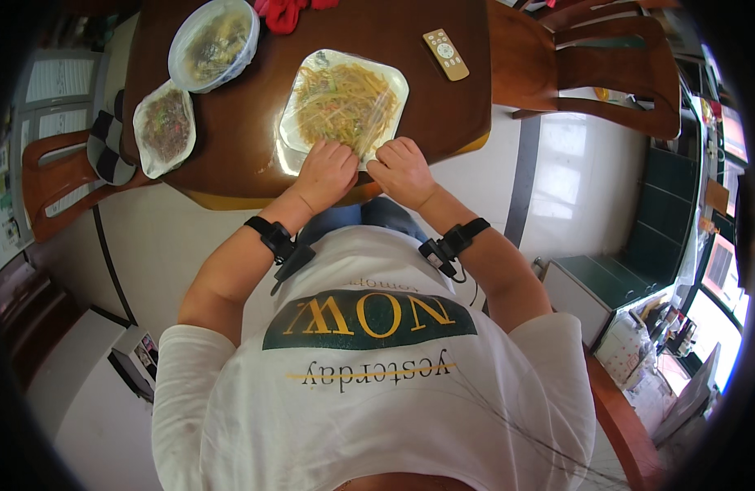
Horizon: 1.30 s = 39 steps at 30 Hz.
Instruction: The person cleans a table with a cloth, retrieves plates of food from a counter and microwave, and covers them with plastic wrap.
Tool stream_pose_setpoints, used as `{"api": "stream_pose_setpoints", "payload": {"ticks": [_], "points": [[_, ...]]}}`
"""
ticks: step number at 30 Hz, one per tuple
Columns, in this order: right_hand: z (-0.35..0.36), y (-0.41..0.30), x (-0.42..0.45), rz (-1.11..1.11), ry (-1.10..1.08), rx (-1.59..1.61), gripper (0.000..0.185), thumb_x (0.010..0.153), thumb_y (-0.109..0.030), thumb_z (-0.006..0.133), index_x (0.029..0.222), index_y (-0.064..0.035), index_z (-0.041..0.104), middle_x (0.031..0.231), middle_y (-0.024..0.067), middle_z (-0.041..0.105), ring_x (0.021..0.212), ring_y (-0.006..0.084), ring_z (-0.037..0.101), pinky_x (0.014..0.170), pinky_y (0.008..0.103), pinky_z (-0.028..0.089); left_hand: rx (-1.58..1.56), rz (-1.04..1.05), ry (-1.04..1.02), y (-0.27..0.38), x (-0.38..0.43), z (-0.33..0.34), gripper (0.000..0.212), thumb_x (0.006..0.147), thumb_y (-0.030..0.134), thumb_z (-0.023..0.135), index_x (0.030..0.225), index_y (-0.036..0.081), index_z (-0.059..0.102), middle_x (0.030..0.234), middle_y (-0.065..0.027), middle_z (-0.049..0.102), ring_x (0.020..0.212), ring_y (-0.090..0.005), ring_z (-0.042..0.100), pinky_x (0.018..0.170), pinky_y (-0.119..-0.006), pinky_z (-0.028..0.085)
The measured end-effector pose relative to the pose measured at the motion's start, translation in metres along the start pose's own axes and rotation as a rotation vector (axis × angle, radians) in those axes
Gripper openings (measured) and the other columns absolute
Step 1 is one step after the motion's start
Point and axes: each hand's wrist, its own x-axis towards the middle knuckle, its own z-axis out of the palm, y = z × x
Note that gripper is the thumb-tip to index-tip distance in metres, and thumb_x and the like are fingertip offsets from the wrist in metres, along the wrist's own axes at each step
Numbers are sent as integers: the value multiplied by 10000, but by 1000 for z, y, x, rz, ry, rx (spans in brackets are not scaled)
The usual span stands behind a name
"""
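In front of me a white squarish plate (290,126) of shredded food (347,101), resembling potato strips, sits close to the table's near edge. Clear cling film (377,116) stretches over it, creased and shiny on the right. My left hand (328,175) is curled at the plate's near rim, its fingers pinching the film. Just to the right, my right hand (403,170) grips the film near the plate's closest corner. Both sets of fingertips are partly hidden by the knuckles. A narrow gap separates the two hands.
On the brown wooden table (242,132), a film-covered bowl (178,52) and a smaller wrapped dish (164,129) stand left. A remote control (445,55) lies right; red cloth (283,15) is at the back. Wooden chairs (617,67) flank the table. Both wrists wear black strapped devices (454,242).
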Motion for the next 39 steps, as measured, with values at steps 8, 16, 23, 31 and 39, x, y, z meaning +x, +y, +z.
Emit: {"api": "stream_pose_setpoints", "payload": {"ticks": [8,16,23,31,39], "points": [[5,8,-6,46,21,-53,77,681,-130,549,751,-108,525,778,35,481,820,201,517,785,337,413,30,-19,67,-5,0,9,172,628,69,657,698,75,500,713,-70,472,699,-252,493,625,-367,382],[-1,8,-8,30,-3,-53,84,700,-140,549,769,-105,516,847,40,507,898,204,528,854,351,411,17,-44,108,-4,1,11,195,625,50,662,676,83,476,693,-68,456,673,-253,484,597,-369,365],[-2,7,-18,63,-17,-59,135,708,-138,559,840,-110,560,912,48,518,956,209,516,878,362,398,48,-18,117,-4,-3,11,203,649,78,674,659,93,472,681,-60,442,662,-241,477,598,-363,362],[-2,11,-36,146,-99,-31,261,723,-115,590,983,-96,605,947,55,518,989,228,507,892,378,391,61,-10,36,-4,-12,-5,66,738,114,621,768,97,564,748,-35,497,725,-209,493,641,-331,367],[9,14,-18,1031,68,705,181,860,-150,586,996,-33,611,771,76,588,790,211,599,680,333,480,89,-356,-107,-9,-43,-24,238,787,170,638,992,51,613,863,-90,583,802,-269,554,699,-376,418]]}}
